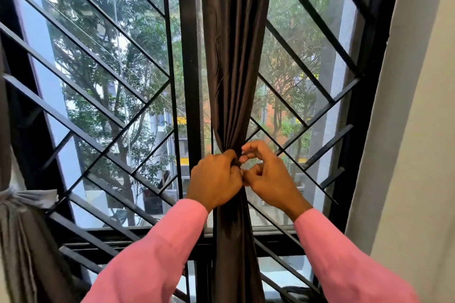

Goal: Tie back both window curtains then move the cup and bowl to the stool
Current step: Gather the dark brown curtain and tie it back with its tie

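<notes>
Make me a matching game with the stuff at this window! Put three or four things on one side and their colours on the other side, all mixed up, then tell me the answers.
Things:
1. sleeves
2. middle curtain
3. window bars
4. tied curtain at the left edge

Colours:
A. black
B. grey
C. pink
D. dark brown

Pairs: 1-C, 2-D, 3-A, 4-B.

Bonus: the left hand and the right hand are both pinching the middle curtain where it is bunched.
</notes>
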